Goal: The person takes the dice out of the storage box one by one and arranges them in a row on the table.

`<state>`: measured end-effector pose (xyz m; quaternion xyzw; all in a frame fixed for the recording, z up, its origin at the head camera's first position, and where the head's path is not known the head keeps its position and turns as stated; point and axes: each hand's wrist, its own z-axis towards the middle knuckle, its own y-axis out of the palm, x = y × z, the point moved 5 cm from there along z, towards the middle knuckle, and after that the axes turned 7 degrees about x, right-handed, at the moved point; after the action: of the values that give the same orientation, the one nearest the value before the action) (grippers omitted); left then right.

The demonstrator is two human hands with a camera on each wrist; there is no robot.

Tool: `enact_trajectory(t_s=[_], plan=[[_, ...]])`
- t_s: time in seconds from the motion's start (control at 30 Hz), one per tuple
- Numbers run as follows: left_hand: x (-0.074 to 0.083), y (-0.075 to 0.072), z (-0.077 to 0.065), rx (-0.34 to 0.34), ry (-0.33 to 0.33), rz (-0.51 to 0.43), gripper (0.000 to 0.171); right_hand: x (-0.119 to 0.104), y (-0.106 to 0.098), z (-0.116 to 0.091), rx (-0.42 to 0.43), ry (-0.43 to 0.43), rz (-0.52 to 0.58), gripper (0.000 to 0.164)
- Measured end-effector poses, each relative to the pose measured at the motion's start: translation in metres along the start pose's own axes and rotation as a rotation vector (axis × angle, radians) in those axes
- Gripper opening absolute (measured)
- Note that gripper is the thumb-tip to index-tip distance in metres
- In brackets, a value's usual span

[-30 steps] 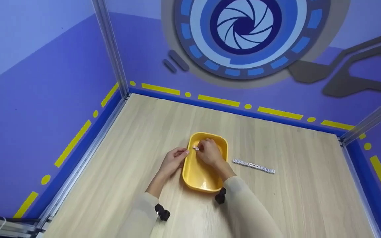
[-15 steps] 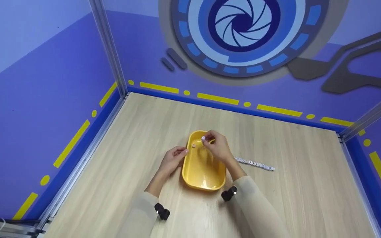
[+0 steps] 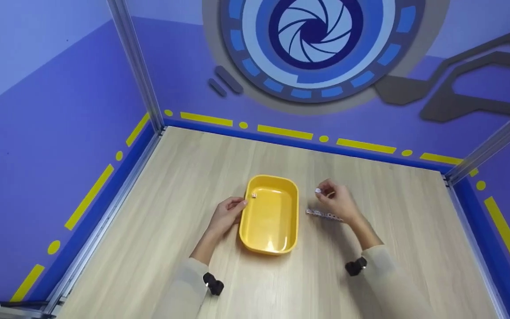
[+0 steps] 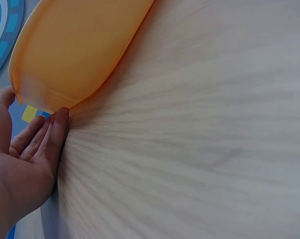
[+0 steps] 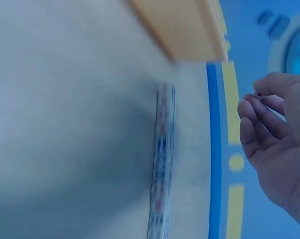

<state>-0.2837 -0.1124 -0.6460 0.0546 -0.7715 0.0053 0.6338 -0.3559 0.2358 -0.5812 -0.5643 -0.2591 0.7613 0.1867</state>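
Observation:
A yellow rectangular tub (image 3: 269, 249) stands on the table. My left hand (image 3: 226, 217) holds its left side, thumb at the rim and fingers along the outer wall, as the left wrist view also shows. Inside the tub, near the far left corner, lies one small white die (image 3: 254, 195). To the right of the tub, my right hand (image 3: 337, 201) pinches another small white die (image 3: 318, 190) between thumb and fingertips. Beneath that hand runs a straight row of white dice (image 3: 319, 214) with red and blue marks; its right part is hidden by the hand.
The pale wooden table (image 3: 202, 159) is bounded by a blue back wall (image 3: 184, 57) and side walls, with metal posts (image 3: 137, 66) at the corners. A black wrist camera (image 3: 356, 266) sits at each sleeve.
My right hand has lifted a die from inside the tub and carried it out to the right, over the row. One die stays in the tub. The left hand keeps its place.

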Motion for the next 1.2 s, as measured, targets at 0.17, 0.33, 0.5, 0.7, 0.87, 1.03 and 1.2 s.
enact_trajectory(t_s=[0.17,0.33,0.5,0.7,0.87,1.03,1.2], plan=[[-0.003,0.001,0.004,-0.016,-0.036,-0.015,0.039,0.028,-0.035,-0.016,0.052,-0.019,-0.055,0.016],[-0.020,0.001,0.013,-0.002,-0.033,0.003,0.047,0.058,-0.062,-0.043,0.062,0.038,-0.121,0.017],[-0.022,-0.002,0.016,0.035,-0.004,0.027,0.051,0.087,-0.079,-0.066,0.054,0.097,-0.168,0.016],[-0.022,-0.003,0.015,0.036,-0.018,0.034,0.051,0.112,-0.089,-0.088,0.051,0.148,-0.203,0.017],[-0.022,-0.004,0.015,0.040,-0.013,0.043,0.050,0.123,-0.087,-0.095,0.013,0.182,-0.190,0.016],[-0.022,-0.003,0.015,0.040,-0.004,0.041,0.050,0.123,-0.084,-0.093,0.006,0.176,-0.194,0.013],[-0.024,-0.002,0.016,0.042,-0.011,0.039,0.050,0.122,-0.083,-0.092,0.003,0.161,-0.223,0.013]])
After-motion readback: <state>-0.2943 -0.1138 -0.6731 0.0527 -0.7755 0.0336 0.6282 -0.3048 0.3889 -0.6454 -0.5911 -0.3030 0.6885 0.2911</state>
